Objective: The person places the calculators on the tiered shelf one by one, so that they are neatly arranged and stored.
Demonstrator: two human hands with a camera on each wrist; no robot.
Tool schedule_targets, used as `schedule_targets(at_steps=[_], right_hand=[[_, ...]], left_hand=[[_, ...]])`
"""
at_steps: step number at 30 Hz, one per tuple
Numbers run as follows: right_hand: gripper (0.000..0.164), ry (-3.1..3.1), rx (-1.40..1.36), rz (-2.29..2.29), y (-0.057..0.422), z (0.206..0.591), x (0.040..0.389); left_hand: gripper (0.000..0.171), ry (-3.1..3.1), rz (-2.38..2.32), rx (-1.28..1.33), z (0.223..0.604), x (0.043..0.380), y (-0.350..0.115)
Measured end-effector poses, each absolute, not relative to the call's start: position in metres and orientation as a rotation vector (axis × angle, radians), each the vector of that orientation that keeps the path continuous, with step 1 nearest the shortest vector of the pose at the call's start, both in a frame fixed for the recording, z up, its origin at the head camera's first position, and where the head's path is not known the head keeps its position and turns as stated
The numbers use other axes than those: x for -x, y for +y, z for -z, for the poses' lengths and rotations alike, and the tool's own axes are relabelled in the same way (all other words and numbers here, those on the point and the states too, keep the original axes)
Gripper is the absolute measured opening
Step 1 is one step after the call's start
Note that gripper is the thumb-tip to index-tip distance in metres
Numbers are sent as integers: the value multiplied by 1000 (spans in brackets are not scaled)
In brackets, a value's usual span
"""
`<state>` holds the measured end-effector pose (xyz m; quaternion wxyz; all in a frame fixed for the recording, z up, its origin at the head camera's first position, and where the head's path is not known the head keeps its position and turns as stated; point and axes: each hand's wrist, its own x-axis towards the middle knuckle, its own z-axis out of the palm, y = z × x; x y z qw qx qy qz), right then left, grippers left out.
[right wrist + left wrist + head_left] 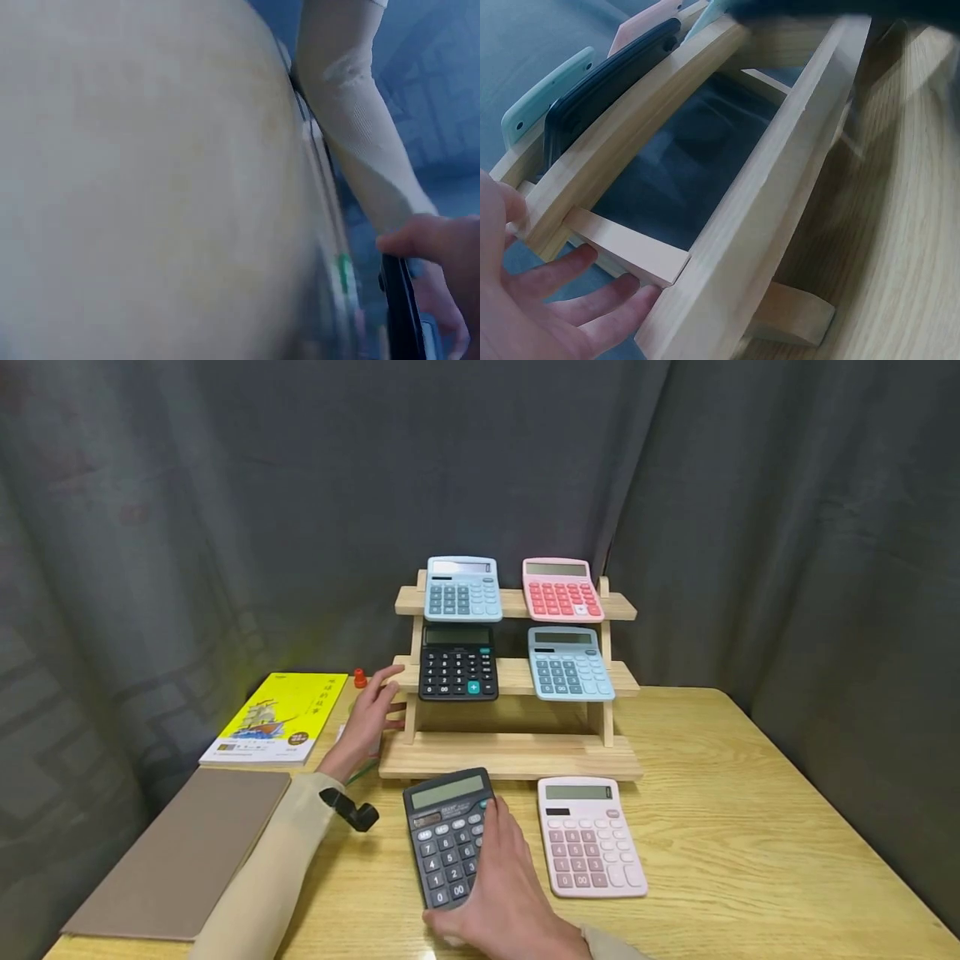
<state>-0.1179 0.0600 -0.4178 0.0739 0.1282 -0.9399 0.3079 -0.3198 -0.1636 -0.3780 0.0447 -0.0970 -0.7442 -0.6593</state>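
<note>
In the head view my right hand (510, 885) grips a dark grey calculator (444, 839) from its lower right, thumb at the bottom edge and fingers along the right side. The right wrist view shows this calculator (403, 311) edge-on with the thumb on its rim. It sits at a slight slant before a three-tier wooden stand (510, 764). Beside the stand's left end is my left hand (367, 718). Its spread fingers (604, 300) rest close against the side strut and the middle shelf's end. A pale pink calculator (588, 839) lies right of my right hand.
On the top shelf lean a blue calculator (462, 589) and a pink one (562, 589). The middle shelf carries a black calculator (458, 664) and another blue one (572, 664). Left lie a yellow book (277, 718) and a brown folder (180, 852). A red-capped item (360, 678) stands behind.
</note>
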Motion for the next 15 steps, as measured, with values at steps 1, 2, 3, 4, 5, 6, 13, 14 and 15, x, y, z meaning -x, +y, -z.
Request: schedule_targets(at_steps=[1, 2, 3, 4, 5, 6, 13, 14, 15], right_hand=[[147, -2804, -372, -921, 61, 415, 119], [146, -2786, -363, -922, 62, 412, 121], [145, -2766, -352, -921, 63, 409, 124], [145, -2749, -345, -920, 64, 407, 128], [144, -2738, -333, -917, 65, 404, 132], [144, -2724, -324, -919, 66, 402, 136], [144, -2721, -225, -899, 57, 392, 170], [144, -2725, -208, -901, 55, 391, 174], [144, -2725, -194, -903, 52, 390, 179]], left_hand=[[48, -2269, 2024, 298, 378, 321, -164], [48, -2267, 2029, 299, 378, 322, -164], [48, -2260, 2037, 303, 378, 322, -164], [48, -2256, 2041, 306, 379, 323, -164], [48, -2255, 2042, 306, 379, 323, -164], [49, -2259, 2037, 307, 379, 323, -164], [48, -2283, 1986, 297, 380, 319, -164], [48, -2287, 1972, 298, 380, 319, -163], [47, -2287, 1965, 299, 380, 319, -163]])
